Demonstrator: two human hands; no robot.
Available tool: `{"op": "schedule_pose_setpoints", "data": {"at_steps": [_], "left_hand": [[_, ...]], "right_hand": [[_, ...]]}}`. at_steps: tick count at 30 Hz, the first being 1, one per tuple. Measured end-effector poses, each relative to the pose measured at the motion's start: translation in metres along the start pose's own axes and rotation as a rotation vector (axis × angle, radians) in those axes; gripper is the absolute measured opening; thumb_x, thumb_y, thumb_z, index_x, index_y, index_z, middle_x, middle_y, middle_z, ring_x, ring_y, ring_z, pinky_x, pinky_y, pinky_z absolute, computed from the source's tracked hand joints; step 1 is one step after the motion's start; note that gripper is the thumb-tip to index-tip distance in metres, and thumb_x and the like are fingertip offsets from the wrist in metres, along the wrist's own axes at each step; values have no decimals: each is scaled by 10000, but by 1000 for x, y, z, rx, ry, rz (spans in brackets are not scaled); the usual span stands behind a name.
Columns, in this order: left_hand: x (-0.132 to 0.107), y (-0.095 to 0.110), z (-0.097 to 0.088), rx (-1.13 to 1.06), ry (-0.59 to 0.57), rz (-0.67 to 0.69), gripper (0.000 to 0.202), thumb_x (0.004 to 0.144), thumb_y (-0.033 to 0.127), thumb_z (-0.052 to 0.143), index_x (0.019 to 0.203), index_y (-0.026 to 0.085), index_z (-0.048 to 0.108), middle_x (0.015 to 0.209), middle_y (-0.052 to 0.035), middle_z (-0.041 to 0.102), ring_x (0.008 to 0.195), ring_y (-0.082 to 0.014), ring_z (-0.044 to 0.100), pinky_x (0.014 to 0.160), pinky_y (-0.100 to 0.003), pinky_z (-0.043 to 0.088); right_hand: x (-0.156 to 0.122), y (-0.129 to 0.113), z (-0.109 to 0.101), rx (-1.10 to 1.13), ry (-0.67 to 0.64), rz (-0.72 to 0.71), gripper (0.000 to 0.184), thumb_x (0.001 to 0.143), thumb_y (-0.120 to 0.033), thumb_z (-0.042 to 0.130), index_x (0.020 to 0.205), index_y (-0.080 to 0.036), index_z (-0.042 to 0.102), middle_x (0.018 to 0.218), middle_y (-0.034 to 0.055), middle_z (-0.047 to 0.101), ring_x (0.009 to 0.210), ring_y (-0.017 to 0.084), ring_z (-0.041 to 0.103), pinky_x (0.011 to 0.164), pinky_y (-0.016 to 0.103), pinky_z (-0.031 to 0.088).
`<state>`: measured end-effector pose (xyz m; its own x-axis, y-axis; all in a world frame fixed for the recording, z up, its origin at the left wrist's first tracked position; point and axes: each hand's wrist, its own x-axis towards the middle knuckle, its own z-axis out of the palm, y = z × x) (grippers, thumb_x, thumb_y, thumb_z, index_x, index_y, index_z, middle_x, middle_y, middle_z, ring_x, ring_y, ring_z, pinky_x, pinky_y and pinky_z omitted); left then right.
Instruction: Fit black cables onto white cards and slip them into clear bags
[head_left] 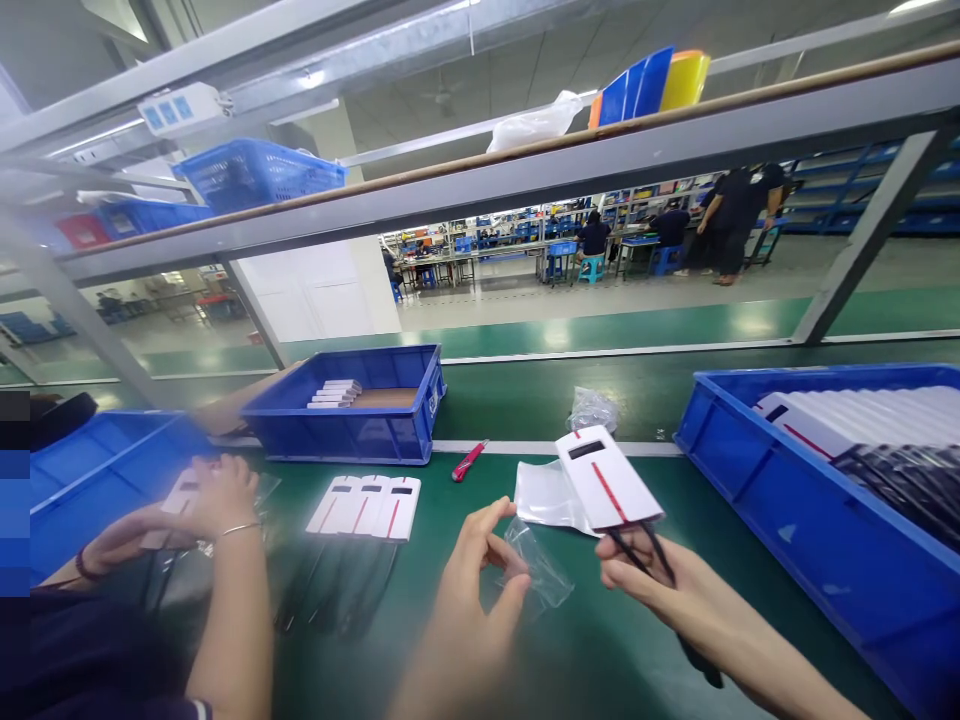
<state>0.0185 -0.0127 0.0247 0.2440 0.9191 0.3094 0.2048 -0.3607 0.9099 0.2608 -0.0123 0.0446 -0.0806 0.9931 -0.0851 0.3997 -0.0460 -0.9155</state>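
My right hand point(645, 580) is closed on a white flat device with a red stripe and a dark window point(607, 478), gripping it at the lower end where black cords hang out. My left hand point(480, 590) pinches a small clear plastic bag point(538, 565) between thumb and fingers, just left of the device. A second clear bag point(546, 495) lies flat on the green table behind the device. Three matching white devices point(365, 506) lie side by side on the table to the left, their black cords trailing toward me.
A co-worker's hands point(202, 500) at the left hold another white device. A blue bin point(832, 500) of white devices sits at the right, another blue bin point(349, 405) with a few devices at the back. A red cutter point(469, 460) and crumpled plastic point(592, 408) lie nearby.
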Motion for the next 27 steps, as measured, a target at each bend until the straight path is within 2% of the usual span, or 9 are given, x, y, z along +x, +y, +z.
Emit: {"op": "schedule_pose_setpoints", "data": {"at_steps": [5,9,12,14,16,19,22,24,27], "left_hand": [[-13,-20,8,88,32,125,643,907,89,514,1484,327,357,1365,-100,545,916,-173,644,967,-432,521],[-17,-32,10,197,0,256,691,909,63,474,1515,353,310,1349,-105,548,958,-186,637,925,-397,537],[-20,-35,7,240,-4,304,727,903,61,473,1539,349,268,1349,-119,553,936,-194,626,898,-402,533],[-22,-33,1,219,7,211,762,891,79,522,1540,372,248,1347,-96,565,864,-175,610,882,-399,526],[-22,-28,-7,171,20,46,771,877,125,597,1528,372,265,1315,-70,592,807,-161,579,860,-384,517],[-20,-16,-20,114,3,-122,688,823,234,737,1443,299,444,1189,-60,649,896,-197,571,907,-389,478],[-19,-6,-29,105,-31,-140,308,796,261,778,1091,219,700,996,-55,661,995,-236,580,945,-379,443],[-21,-1,-33,96,-23,-158,50,833,232,725,821,187,706,873,-40,640,920,-219,602,880,-344,450],[-26,2,-37,73,11,-213,135,843,214,691,716,178,661,811,-23,644,839,-196,608,808,-305,441]], "right_hand": [[9,-11,34,170,-217,-43,348,871,-570,615,857,-224,645,895,26,668,894,238,622,835,305,501],[13,-12,42,239,-419,-77,196,897,-407,631,883,-216,594,841,-19,572,831,179,531,779,268,439],[16,-15,43,169,-436,-87,119,872,-315,622,872,-216,556,827,-32,523,787,162,497,718,254,417],[16,-17,41,136,-405,-100,106,881,-304,601,878,-212,549,841,-29,520,792,165,494,721,261,414],[14,-20,39,105,-377,-115,105,903,-309,580,890,-209,550,874,-20,539,821,175,505,738,270,416],[9,-24,37,46,-360,-133,102,932,-310,548,909,-210,547,916,-8,564,868,193,538,759,277,430],[5,-27,37,21,-389,-151,85,947,-292,531,929,-209,543,900,-17,552,856,187,541,756,275,439],[3,-29,38,2,-408,-158,89,960,-293,523,943,-209,547,894,-19,555,846,183,538,749,274,442],[4,-32,39,-36,-433,-169,102,973,-298,506,943,-211,550,911,-14,584,842,183,550,735,272,440]]}}
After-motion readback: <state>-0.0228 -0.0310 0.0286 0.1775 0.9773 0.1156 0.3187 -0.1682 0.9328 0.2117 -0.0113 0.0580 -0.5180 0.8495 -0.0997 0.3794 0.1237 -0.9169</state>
